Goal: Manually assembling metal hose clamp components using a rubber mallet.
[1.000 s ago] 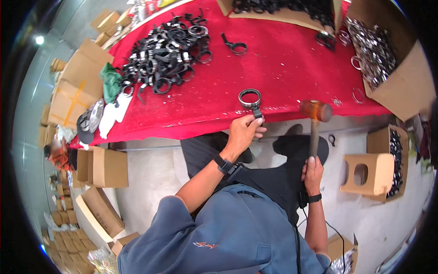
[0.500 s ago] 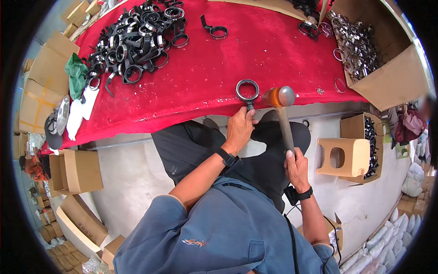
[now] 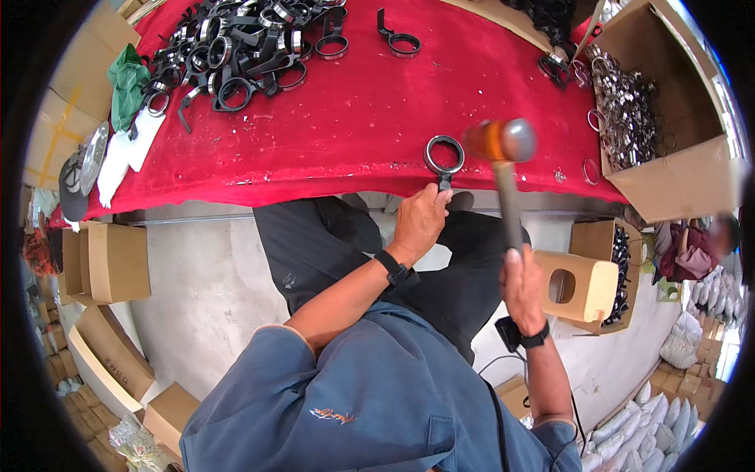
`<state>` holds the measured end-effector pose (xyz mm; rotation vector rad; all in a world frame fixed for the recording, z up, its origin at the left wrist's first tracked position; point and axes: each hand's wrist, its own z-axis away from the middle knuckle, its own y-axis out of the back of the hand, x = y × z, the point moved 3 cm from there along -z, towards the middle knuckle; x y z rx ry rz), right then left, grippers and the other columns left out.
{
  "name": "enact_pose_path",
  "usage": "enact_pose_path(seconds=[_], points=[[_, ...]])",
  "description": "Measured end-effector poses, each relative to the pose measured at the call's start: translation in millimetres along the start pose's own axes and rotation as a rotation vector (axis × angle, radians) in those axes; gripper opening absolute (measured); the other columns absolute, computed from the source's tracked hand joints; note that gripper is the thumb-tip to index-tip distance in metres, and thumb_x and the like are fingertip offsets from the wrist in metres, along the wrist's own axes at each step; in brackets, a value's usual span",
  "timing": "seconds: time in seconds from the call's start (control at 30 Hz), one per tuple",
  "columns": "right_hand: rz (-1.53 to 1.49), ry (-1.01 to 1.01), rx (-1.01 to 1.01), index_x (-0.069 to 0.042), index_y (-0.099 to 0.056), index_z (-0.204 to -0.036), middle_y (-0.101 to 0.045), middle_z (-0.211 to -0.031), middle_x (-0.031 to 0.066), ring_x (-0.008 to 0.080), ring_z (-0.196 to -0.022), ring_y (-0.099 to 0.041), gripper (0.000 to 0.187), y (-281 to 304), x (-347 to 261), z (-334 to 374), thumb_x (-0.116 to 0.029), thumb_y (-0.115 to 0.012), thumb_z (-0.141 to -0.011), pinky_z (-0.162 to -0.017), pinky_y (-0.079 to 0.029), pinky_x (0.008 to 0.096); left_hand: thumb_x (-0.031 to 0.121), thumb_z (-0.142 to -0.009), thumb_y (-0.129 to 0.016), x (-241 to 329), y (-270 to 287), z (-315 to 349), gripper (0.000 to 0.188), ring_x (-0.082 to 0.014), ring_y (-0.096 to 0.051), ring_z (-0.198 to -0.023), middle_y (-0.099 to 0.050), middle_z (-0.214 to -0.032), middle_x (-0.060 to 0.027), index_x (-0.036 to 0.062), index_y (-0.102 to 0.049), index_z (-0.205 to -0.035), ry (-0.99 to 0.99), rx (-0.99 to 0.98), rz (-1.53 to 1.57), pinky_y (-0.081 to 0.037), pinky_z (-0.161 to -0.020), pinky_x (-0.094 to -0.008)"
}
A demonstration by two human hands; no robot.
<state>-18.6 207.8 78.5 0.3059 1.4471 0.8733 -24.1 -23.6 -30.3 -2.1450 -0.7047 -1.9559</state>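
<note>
My left hand [image 3: 419, 224] is closed on the short handle of a black ring-shaped part with a silver inner band [image 3: 445, 170], held at the near edge of the red-covered table [image 3: 354, 134]. Just right of that ring, a mallet [image 3: 510, 206] is raised, its orange and metal head smeared by motion. My right hand [image 3: 522, 289] grips the lower end of the mallet's grey handle. Whether the ring rests on the cloth or hangs just over its edge, I cannot tell.
A heap of black ring parts [image 3: 236, 59] covers the table's far left, and a single one [image 3: 403, 45] lies apart. At right stands a cardboard box [image 3: 676, 177] with many silver rings [image 3: 629, 106]. A beige stool [image 3: 586, 285] is on the floor beside my right hand.
The mallet has lifted up and away from the table edge, and my right hand moved with it. My left hand still holds the ring part. The whole view has shifted slightly.
</note>
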Motion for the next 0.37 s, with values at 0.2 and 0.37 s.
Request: enact_pose_path(seconds=[0.2,0.37], points=[[-0.014,0.369,0.138,0.000,-0.060,-0.100,-0.055,-0.061,0.0061,0.0216,-0.050,-0.058,0.051,41,-57,1,-0.049,-0.053,-0.112,-0.047,-0.042,0.0346,0.025,-0.111,-0.061,1,-2,-1,0.034,-0.0348,-0.078,-0.076,-0.073,-0.083,-0.0226,-0.0024,-0.057,-0.090,-0.043,0.022,-0.077,-0.056,-0.063,-0.0452],[0.457,0.139,-0.231,0.004,-0.062,-0.102,-0.059,-0.070,0.0348,0.0584,-0.072,-0.061,0.048,24,-68,-39,-0.044,-0.065,-0.108,-0.061,-0.048,0.0592,0.027,-0.110,-0.065,3,-6,3,0.036,-0.0371,-0.078,-0.080,-0.070,-0.078,-0.0226,-0.0004,-0.058,-0.088,-0.032,0.037,-0.207,-0.055,-0.070,-0.0513]])
